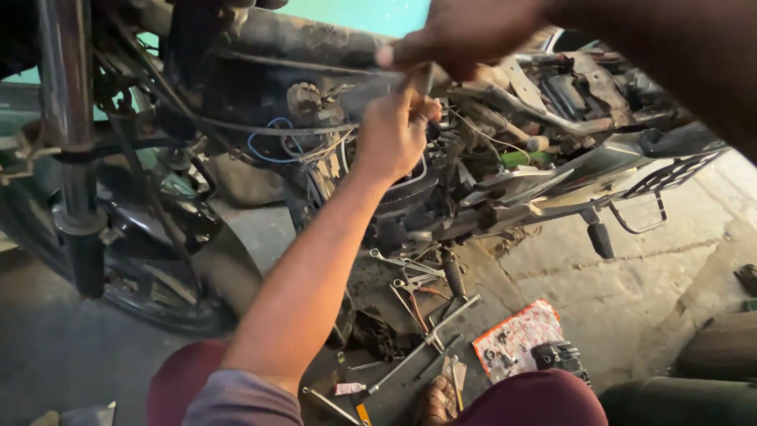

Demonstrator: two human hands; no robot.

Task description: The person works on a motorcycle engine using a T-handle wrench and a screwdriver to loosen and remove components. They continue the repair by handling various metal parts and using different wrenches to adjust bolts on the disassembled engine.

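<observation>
left hand (392, 130) closed around a tool handle (423, 79) at the engine (410, 197); right hand (465, 31) pinching its upper end from above; handle near-upright, both hands touching it.

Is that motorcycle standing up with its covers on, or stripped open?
Stripped open. The motorcycle shows bare engine parts, loose wires and exposed frame, with tools spread on the floor below. Both hands work inside it.

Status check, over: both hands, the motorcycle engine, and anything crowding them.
Left hand and right hand both up at the motorcycle engine, grips unclear. Blue wire and cables beside them. Tools on floor below.
</observation>
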